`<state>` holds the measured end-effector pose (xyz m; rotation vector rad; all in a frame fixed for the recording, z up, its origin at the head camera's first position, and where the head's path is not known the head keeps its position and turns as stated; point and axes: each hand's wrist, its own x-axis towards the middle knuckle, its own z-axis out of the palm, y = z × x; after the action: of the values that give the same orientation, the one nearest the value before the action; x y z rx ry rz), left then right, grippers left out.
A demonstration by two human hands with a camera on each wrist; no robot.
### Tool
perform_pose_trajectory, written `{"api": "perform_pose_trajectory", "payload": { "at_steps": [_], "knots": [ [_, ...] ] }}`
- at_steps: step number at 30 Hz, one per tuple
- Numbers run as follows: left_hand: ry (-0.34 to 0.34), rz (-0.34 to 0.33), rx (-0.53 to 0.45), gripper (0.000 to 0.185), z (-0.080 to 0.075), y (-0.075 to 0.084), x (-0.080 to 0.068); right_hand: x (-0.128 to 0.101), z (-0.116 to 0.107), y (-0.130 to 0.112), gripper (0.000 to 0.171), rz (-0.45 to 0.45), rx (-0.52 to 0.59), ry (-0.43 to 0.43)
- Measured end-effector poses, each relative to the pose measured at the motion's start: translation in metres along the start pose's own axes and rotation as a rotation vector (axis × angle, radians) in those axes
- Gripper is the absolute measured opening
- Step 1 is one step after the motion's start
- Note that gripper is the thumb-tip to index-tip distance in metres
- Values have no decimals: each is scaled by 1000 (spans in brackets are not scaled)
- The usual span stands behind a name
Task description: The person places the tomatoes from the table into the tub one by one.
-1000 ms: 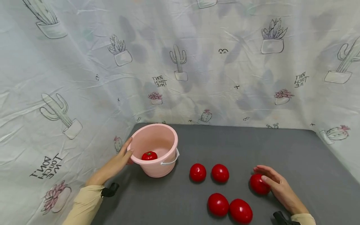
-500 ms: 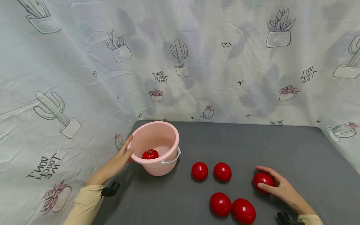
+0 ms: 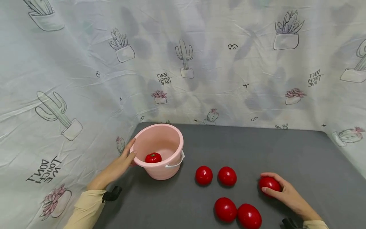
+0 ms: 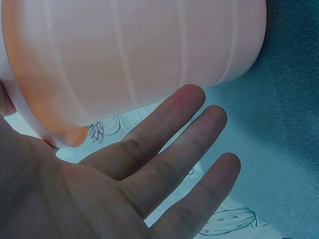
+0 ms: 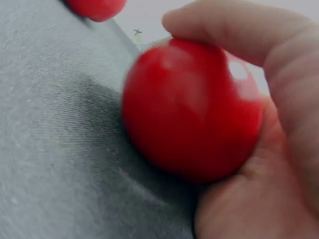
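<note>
Grey cloth (image 3: 257,149) covers your table in the head view, backed by a pale sheet printed with cacti (image 3: 183,60). Lower left of centre stands a pink bucket (image 3: 168,140) with one tomato inside (image 3: 153,157); your left hand (image 3: 120,163) lies flat against its outer wall, fingers straight, thumb up by the rim. Lower right, your right hand (image 3: 283,192) curls around a held tomato (image 3: 268,183) that sits on the cloth, thumb below and fingers over the top. Four loose tomatoes lie between hand and bucket: a rear pair (image 3: 204,175) side by side with a small gap, and a front pair (image 3: 225,209) touching near the bottom edge. Left wrist view: your open palm fills the lower left, three fingers (image 4: 169,124) straight and slightly spread, the uppermost lying just against the bucket's ribbed pink wall (image 4: 139,50); grey cloth shows at right. Right wrist view: the held tomato (image 5: 189,109) fills the centre, resting on the cloth, with one finger (image 5: 234,30) wrapped over its top and your palm behind it at right; another tomato (image 5: 97,7) peeks in at the top edge.
</note>
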<state>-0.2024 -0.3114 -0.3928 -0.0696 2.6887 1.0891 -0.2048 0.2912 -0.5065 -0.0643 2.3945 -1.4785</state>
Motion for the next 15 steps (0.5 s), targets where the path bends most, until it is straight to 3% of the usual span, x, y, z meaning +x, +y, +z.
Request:
{"api": "perform_pose_trajectory", "payload": {
  "at_steps": [5, 8, 15],
  "knots": [
    [-4, -10, 9, 66, 3, -1, 1, -3, -10, 8, 52, 25, 113, 50],
    [1, -11, 3, 66, 3, 0, 1, 2, -16, 5, 47, -12, 179, 54],
    [1, -3, 5, 69, 1, 0, 2, 24, -31, -26, 42, -231, 373, 38]
  ]
}}
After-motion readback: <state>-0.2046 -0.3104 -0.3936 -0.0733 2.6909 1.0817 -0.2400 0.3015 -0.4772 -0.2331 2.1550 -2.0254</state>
